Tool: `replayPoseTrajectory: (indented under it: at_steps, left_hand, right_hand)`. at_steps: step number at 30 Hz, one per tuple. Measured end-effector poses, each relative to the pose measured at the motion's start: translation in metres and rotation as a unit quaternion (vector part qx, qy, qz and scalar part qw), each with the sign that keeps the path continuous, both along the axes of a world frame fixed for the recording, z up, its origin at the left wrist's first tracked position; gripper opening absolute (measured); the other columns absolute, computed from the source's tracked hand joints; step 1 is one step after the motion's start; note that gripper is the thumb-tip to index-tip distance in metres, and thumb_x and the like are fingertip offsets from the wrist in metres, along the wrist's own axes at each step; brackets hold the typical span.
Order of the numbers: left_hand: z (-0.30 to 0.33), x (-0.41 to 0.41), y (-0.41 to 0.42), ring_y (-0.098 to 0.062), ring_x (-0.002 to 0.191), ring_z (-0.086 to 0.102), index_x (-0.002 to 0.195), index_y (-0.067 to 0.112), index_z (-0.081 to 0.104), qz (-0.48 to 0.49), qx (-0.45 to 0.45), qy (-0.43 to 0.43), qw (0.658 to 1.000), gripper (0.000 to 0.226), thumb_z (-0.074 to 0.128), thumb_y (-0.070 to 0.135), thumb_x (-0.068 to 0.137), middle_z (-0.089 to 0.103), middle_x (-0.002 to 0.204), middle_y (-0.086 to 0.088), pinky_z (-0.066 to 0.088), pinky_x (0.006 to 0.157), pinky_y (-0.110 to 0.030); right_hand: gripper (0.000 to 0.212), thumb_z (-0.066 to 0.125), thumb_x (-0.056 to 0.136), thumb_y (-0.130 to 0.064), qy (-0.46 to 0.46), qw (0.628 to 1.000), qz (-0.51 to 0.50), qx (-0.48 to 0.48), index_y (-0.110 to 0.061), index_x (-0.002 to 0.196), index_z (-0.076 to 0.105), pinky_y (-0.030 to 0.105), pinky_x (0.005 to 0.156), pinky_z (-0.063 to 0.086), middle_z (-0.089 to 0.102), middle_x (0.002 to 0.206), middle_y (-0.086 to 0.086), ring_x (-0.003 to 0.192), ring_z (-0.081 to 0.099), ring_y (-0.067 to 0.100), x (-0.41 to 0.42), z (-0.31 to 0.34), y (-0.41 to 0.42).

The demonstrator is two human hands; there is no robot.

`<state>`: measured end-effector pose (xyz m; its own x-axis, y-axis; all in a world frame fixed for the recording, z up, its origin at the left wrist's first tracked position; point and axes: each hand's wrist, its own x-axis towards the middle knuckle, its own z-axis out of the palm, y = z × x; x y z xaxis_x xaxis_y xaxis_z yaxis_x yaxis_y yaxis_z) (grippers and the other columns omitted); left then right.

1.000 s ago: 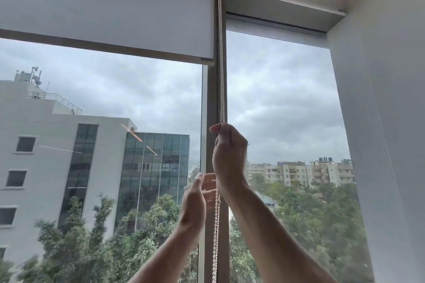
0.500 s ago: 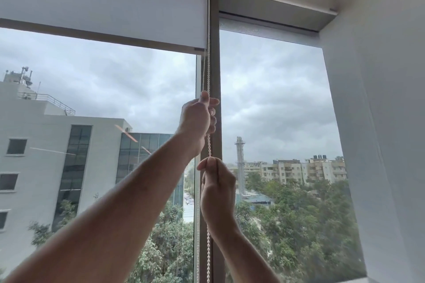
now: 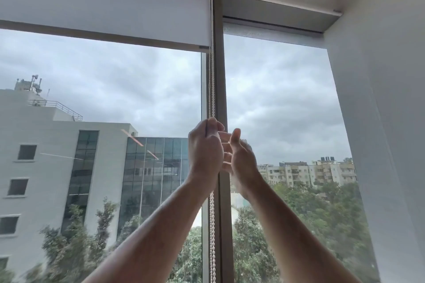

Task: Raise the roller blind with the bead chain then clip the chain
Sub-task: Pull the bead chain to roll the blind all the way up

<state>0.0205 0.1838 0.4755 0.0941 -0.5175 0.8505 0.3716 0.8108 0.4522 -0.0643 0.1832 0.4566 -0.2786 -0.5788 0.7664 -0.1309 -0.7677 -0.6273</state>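
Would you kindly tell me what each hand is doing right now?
Left hand: closed around the bead chain, fingers wrapped on it.
Right hand: open, fingers spread, holding nothing, just right of the chain.

Both arms reach up; left hand fisted, right hand beside it, fingers spread.

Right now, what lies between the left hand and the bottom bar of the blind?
In the head view, only the bead chain runs up from the left hand to the bottom bar, against the grey window post. Nothing else.
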Motion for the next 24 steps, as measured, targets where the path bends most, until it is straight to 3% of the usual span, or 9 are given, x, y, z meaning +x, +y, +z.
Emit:
replayPoseTrajectory:
  at_steps: [3,8,10,13,15,20,24]
  left_hand:
    - [-0.015,-0.002,-0.001,0.005,0.051,0.056,0.062,0.019,0.061,0.006,-0.023,0.012,1.000,0.039,0.043,0.011,0.096,0.064,0.056,0.015,0.041,0.045,-0.012]
    - [-0.041,-0.007,-0.005,-0.004,0.051,0.040,0.065,0.020,0.062,0.031,-0.031,0.011,0.999,0.036,0.047,0.013,0.097,0.052,0.054,0.008,0.031,0.048,-0.019]
    - [-0.054,-0.009,-0.006,-0.003,0.049,0.036,0.065,0.022,0.061,0.031,-0.025,-0.002,0.999,0.038,0.047,0.013,0.100,0.048,0.052,0.010,0.029,0.048,-0.021]
    - [-0.074,-0.012,-0.007,-0.001,0.047,0.038,0.066,0.020,0.060,0.028,-0.030,-0.008,0.999,0.038,0.047,0.010,0.101,0.049,0.049,0.013,0.031,0.047,-0.016]
    - [-0.081,-0.013,-0.007,-0.001,0.048,0.040,0.066,0.019,0.059,0.035,-0.035,-0.007,0.999,0.038,0.047,0.010,0.101,0.051,0.050,0.014,0.032,0.048,-0.015]
    - [-0.077,-0.009,-0.014,-0.007,0.047,0.033,0.066,0.017,0.061,-0.009,-0.023,-0.018,1.000,0.038,0.048,0.012,0.101,0.042,0.045,0.011,0.027,0.047,-0.024]
    - [-0.067,-0.001,-0.024,-0.009,0.040,0.033,0.065,0.019,0.067,-0.099,-0.006,-0.055,0.994,0.045,0.043,0.013,0.102,0.041,0.046,0.007,0.027,0.039,-0.020]
  right_hand:
    - [0.047,0.037,0.103,-0.047,-0.031,0.999,0.003,-0.012,-0.012,0.112,0.067,0.021,0.054,0.055,0.074,0.092,0.010,0.070,0.073,0.008,0.003,0.029,0.004]
    - [0.038,0.038,0.105,-0.041,-0.052,0.997,0.059,0.001,-0.009,0.102,0.058,0.035,0.062,0.057,0.070,0.089,0.016,0.071,0.072,0.023,0.020,0.076,0.014]
    - [0.036,0.035,0.106,-0.035,-0.073,0.995,0.070,0.001,-0.006,0.102,0.056,0.031,0.055,0.056,0.068,0.084,0.013,0.064,0.070,0.020,0.029,0.094,0.019]
    - [0.026,0.033,0.105,-0.020,-0.109,0.993,0.035,0.012,-0.009,0.097,0.055,0.016,0.035,0.033,0.048,0.064,0.002,0.038,0.043,0.009,0.040,0.112,0.023]
    - [0.032,0.034,0.102,-0.019,-0.104,0.994,-0.022,0.019,-0.011,0.090,0.063,0.017,0.034,0.022,0.036,0.058,-0.002,0.038,0.029,0.009,0.044,0.114,0.019]
    - [0.039,0.036,0.094,-0.009,-0.095,0.991,-0.074,-0.062,-0.019,0.070,0.065,0.020,0.035,0.024,0.040,0.060,-0.006,0.033,0.031,0.006,0.047,0.105,0.013]
    - [0.036,0.033,0.074,-0.006,-0.076,0.985,-0.122,-0.096,-0.022,0.061,0.063,0.027,0.045,0.027,0.043,0.058,-0.007,0.047,0.035,0.015,0.052,0.108,0.014]
